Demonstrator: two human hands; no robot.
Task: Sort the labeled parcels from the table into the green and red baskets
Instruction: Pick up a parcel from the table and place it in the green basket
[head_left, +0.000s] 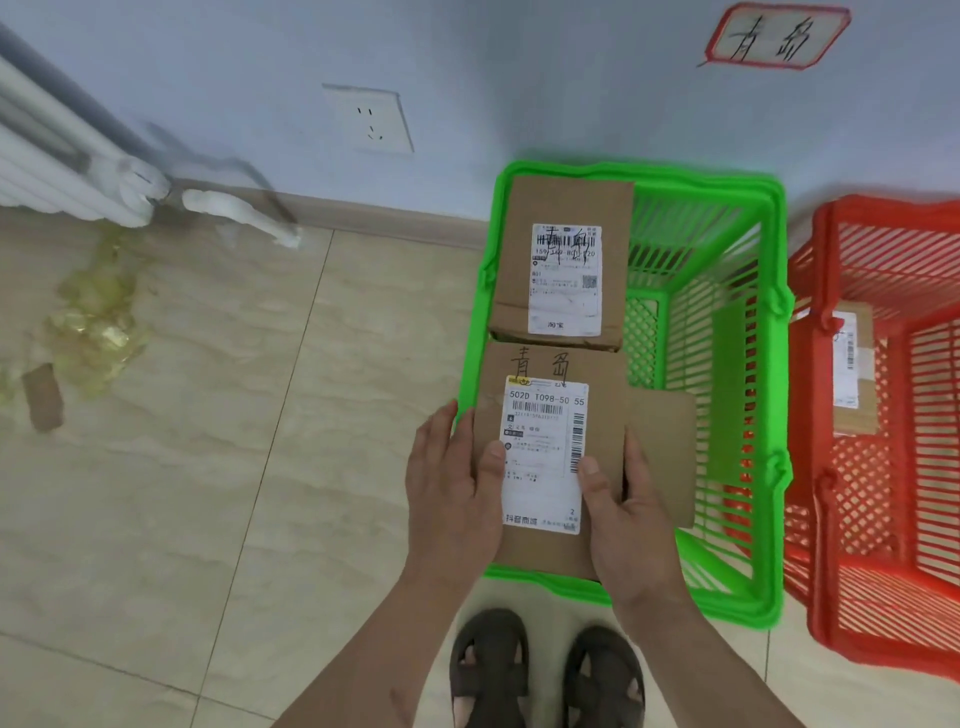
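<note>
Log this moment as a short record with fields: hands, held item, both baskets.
hands: left hand and right hand grip one parcel, thumbs on its label
held item: flat brown cardboard parcel with white shipping label, over the green basket
green plastic basket: holds another brown cardboard box with white label at its far end
red plastic basket: one labelled cardboard parcel inside

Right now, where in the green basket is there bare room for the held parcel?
Free: right half of the green basket, between the far parcel and the right wall. Crowded: left side, where the far parcel lies and both hands hold the held parcel.
</note>
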